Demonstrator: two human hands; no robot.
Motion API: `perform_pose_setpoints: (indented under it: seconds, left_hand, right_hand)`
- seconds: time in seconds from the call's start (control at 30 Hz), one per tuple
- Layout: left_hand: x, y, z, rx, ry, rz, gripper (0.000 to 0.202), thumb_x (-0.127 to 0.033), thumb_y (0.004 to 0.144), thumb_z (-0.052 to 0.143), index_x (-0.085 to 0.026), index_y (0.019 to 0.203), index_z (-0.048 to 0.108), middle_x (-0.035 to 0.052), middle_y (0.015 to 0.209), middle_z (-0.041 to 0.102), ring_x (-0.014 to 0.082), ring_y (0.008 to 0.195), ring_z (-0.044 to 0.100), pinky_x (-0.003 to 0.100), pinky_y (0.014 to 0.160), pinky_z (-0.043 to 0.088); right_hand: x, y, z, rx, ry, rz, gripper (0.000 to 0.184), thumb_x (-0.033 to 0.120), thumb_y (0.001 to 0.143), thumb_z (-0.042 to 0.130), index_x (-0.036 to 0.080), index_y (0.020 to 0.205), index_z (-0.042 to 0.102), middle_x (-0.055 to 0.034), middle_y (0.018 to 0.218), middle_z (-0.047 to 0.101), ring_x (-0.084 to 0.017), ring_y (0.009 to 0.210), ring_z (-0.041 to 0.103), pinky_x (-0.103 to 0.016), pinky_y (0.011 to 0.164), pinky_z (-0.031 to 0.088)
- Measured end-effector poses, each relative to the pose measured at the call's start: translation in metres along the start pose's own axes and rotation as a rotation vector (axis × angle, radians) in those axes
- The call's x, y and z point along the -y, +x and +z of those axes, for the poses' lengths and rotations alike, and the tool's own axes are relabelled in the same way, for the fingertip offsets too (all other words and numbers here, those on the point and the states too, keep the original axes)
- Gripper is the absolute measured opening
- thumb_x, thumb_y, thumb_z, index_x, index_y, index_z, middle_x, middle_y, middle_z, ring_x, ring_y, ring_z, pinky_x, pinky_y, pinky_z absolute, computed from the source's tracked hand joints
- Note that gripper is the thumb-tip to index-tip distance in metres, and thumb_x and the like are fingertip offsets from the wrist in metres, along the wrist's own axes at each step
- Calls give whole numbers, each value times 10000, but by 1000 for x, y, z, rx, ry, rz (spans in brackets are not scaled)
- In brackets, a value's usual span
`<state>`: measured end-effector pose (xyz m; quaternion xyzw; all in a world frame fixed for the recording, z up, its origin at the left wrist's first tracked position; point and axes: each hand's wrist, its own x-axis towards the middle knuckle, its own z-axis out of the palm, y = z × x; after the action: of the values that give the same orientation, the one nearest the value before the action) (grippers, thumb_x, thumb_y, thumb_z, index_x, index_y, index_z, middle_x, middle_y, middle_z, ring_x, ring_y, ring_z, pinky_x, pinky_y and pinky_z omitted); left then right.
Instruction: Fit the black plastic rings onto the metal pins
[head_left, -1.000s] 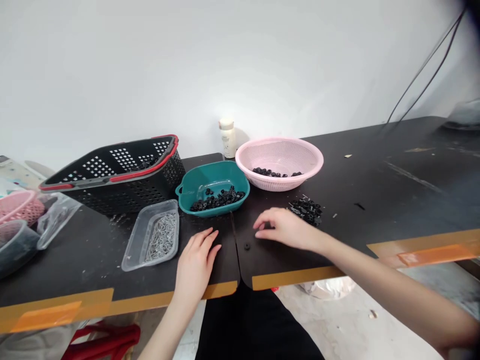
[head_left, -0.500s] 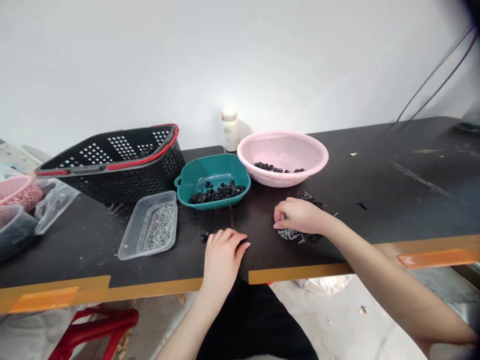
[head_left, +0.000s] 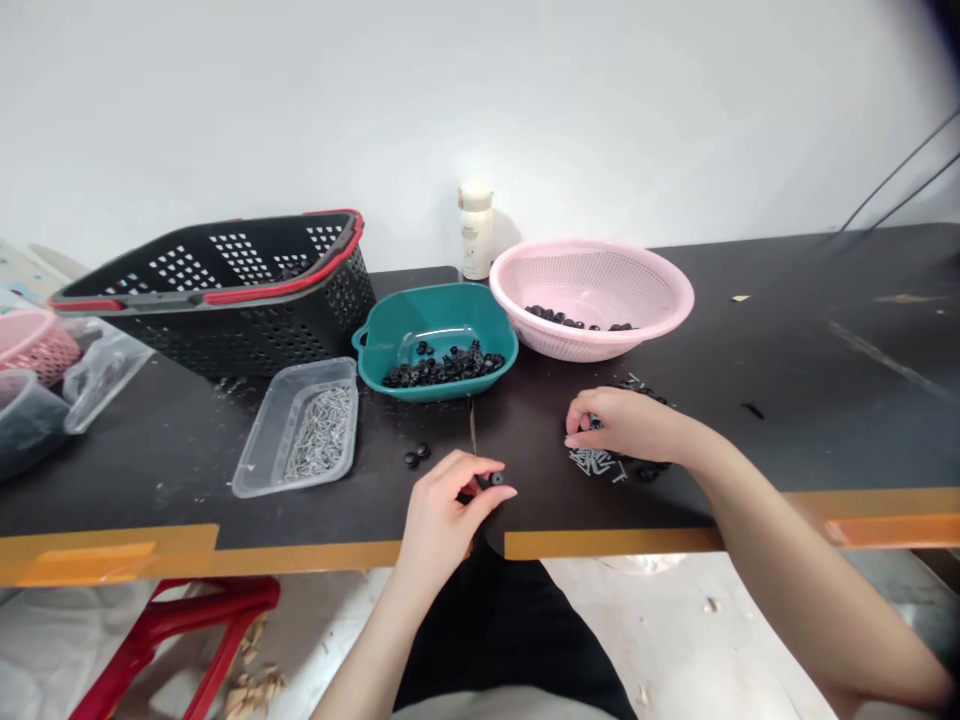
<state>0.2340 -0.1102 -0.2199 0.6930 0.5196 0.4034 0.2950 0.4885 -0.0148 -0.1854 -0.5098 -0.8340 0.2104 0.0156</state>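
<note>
Between the thumb and fingers of my left hand (head_left: 450,505) is a small round black part (head_left: 495,479) with a hole in its middle. Two similar black parts (head_left: 417,455) lie on the table just left of that hand. My right hand (head_left: 619,422) has its fingertips pinched down at a loose pile of silver screws (head_left: 594,461); whether a screw is in them I cannot make out. Several more black parts (head_left: 649,471) lie beside and behind the right hand, partly covered by it.
A clear tray (head_left: 259,445) of screws, a teal basin (head_left: 435,300) of black parts and a pink colander (head_left: 592,345) stand along the table. Behind are a black basket (head_left: 247,335) and a white bottle (head_left: 476,232). A red stool (head_left: 217,610) is below the edge.
My left hand has turned and lifted its fingers, so the black part in its grip now shows. The right hand stays at the screw pile. The whole view has shifted slightly.
</note>
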Motion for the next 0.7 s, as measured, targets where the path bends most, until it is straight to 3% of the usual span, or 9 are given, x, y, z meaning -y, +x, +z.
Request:
perform_pose_setpoints:
  seconds: [0.13,0.37,0.53,0.7]
  left_hand:
    - [0,-1,0,15,-62,-48,122,-300,758,766,-215,838,728,-11,757,662,110,611,587,209,612,483]
    - [-2,-2,-1,-4,-131,-144,132,-262,710,792,-203,776,694,-35,674,659,109,589,589,214,637,490]
    - [2,-3,0,7,-151,-182,176,-291,734,760,-215,878,693,-23,717,689,121,599,611,221,622,491]
    - [5,-2,0,45,-103,-149,110,-317,774,725,-215,813,706,-24,685,686,118,565,592,217,582,470]
  right_hand:
    - [0,0,1,4,27,-45,89,309,783,671,221,790,661,-31,867,688,-224,858,617,-320,755,453]
    - [0,1,6,15,99,-85,129,333,810,655,216,768,620,-20,834,662,-200,808,596,-308,727,442]
    - [2,-1,1,-32,140,-50,189,372,845,622,220,732,626,-2,746,649,-183,727,593,-292,664,434]
    - [4,-2,-1,-12,135,-42,119,334,796,684,225,748,687,-16,791,688,-207,801,608,-314,729,443]
